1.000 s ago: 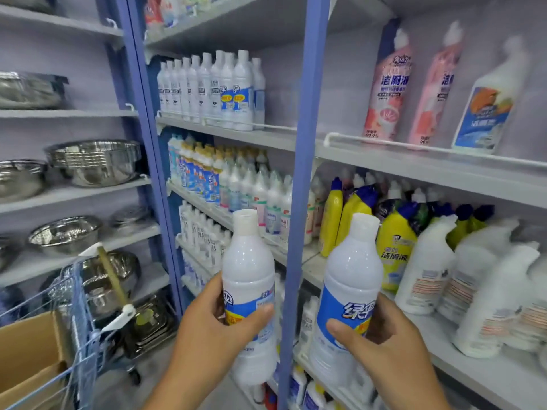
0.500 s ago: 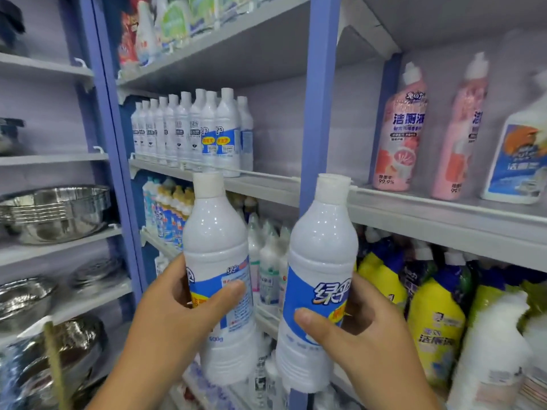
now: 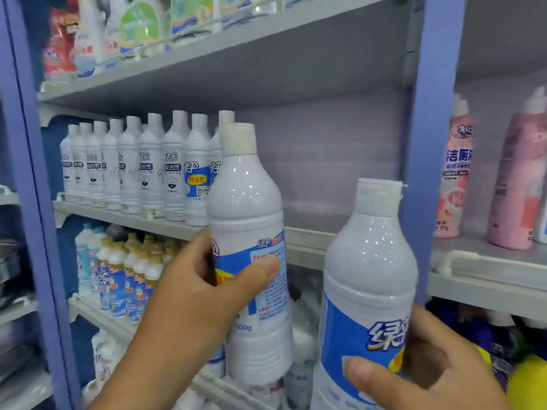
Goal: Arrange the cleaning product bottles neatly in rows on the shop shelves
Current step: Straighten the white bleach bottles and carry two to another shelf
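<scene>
Each hand, left hand [image 3: 189, 294] and right hand [image 3: 429, 371], grips a white bottle [image 3: 248, 220]

The white bottle [image 3: 367, 291] on the right is showing "绿" in large white characters on its blue label. The pink bottle [image 3: 454, 176] is reading "洁厕" with "9.9%" below. The left white bottle [image 3: 248, 232] is showing "00g".

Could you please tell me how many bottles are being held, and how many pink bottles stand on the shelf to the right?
White bottles held: 2, the left bottle in the left hand, the right bottle in the right hand.
Pink bottles on the right shelf: 2.
Total: 4.
</scene>
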The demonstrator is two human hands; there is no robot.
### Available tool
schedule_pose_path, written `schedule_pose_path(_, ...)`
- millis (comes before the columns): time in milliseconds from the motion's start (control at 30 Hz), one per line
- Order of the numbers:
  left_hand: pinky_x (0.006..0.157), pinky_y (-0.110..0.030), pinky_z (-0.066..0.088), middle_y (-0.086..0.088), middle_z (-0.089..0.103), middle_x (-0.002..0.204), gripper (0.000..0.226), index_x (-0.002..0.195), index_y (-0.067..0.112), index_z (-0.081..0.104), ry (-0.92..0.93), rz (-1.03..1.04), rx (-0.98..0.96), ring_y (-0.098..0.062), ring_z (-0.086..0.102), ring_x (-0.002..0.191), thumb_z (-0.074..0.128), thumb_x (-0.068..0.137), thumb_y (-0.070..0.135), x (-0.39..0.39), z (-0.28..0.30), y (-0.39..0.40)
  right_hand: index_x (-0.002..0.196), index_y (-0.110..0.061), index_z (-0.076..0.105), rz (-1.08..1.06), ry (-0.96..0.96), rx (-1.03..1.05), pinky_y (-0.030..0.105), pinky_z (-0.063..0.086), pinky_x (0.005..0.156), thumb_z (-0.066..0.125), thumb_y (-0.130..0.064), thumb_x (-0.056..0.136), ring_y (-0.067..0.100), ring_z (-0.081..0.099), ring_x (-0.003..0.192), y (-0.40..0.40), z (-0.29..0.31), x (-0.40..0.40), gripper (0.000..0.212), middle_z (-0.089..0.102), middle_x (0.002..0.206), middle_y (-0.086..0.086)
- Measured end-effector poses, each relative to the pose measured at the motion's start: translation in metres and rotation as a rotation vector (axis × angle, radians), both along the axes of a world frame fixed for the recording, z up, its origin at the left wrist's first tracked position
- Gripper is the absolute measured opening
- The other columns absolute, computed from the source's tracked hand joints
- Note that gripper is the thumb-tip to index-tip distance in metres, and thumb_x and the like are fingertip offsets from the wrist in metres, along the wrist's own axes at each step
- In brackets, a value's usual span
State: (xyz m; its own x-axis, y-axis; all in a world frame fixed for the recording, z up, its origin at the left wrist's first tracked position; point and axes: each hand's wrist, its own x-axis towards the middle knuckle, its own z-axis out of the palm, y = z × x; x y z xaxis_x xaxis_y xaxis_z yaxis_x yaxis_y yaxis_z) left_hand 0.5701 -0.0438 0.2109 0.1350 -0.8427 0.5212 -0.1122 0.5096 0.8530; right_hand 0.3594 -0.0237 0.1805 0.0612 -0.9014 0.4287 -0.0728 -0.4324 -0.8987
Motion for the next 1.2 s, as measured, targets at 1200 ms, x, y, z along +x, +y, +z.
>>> schedule_pose_path(1200,0.071,-0.026,0.055,0.012,0.068,0.107,0.059,0.124,0.033,0.047,-0.280,-0.218,-0.012,-0.007,0.069,0.092,0.085,0.080,0.034,0.023,0.097,-0.192,0.103,-0.025,0.071,-0.470,0.061,-0.110,0.017,0.050,0.056,0.082,-0.036,0.081,0.001,0.073,0.072,-0.146,0.124,0.053,0.027,0.078,0.086,-0.011)
